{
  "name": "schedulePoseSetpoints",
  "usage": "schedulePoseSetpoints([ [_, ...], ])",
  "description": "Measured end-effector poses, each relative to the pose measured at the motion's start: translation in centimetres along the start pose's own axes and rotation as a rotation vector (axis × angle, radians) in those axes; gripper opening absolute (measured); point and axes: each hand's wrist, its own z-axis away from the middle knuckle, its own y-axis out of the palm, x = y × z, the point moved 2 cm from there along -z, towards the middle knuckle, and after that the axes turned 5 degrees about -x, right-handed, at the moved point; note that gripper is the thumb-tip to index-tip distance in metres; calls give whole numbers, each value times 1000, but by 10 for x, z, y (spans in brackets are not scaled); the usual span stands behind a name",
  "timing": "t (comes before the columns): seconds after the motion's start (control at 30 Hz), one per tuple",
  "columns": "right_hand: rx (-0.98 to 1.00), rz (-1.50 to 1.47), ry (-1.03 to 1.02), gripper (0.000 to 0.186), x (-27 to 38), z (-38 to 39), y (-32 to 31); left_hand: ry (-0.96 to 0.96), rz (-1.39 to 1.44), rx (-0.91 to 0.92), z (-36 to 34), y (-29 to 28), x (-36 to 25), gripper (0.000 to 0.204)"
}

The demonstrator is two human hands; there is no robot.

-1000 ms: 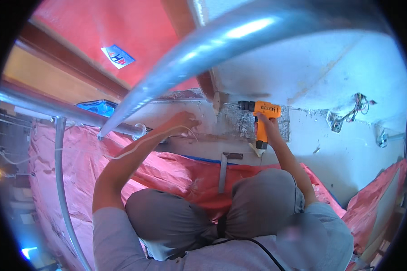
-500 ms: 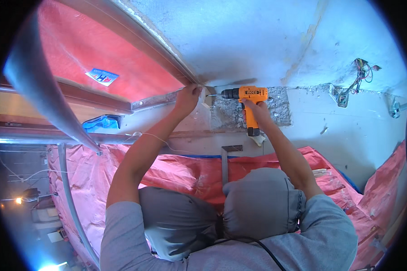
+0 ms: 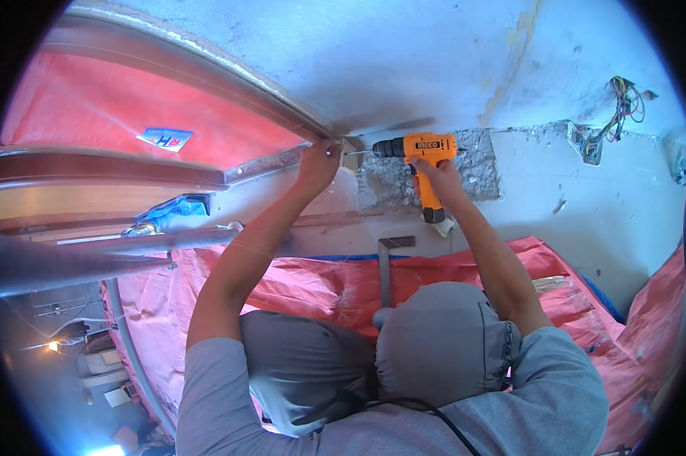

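My right hand (image 3: 436, 178) grips an orange-and-black cordless drill (image 3: 432, 149), held sideways with its thin bit (image 3: 358, 152) pointing left at the lower end of a brown frame (image 3: 282, 110). My left hand (image 3: 324, 156) is up at that frame corner, fingers pinched beside the bit's tip; what they hold is too small to make out, as is whether the bit touches anything. Behind the drill is a rough patch of exposed plaster (image 3: 472, 175) in the white wall.
Metal tubes (image 3: 61, 270) cross the left side. Red sheeting (image 3: 320, 281) lies beyond my knees, with a metal square (image 3: 385, 273) at its edge. A blue item (image 3: 179, 213) sits left of my left arm. Loose wires (image 3: 624, 102) hang at upper right; a lamp (image 3: 52, 346) glows lower left.
My left hand has moved up and right to the frame corner, its fingers now pinched. The drill has risen and shifted slightly. The overhead tube has swung down to the left in view.
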Motion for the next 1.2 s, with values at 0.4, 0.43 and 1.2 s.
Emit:
schedulePoseSetpoints([
  [0.4,85,127,-4,40,11,-14,-9,-54,-44,58,-7,8,0,20],
  [0.43,101,126,5,40,17,-16,-8,-51,-62,57,-8,8,1,20],
  [1.2,230,-80,167,27,6,-32,-10,-80,-142,-39,-9,10,21,23],
])
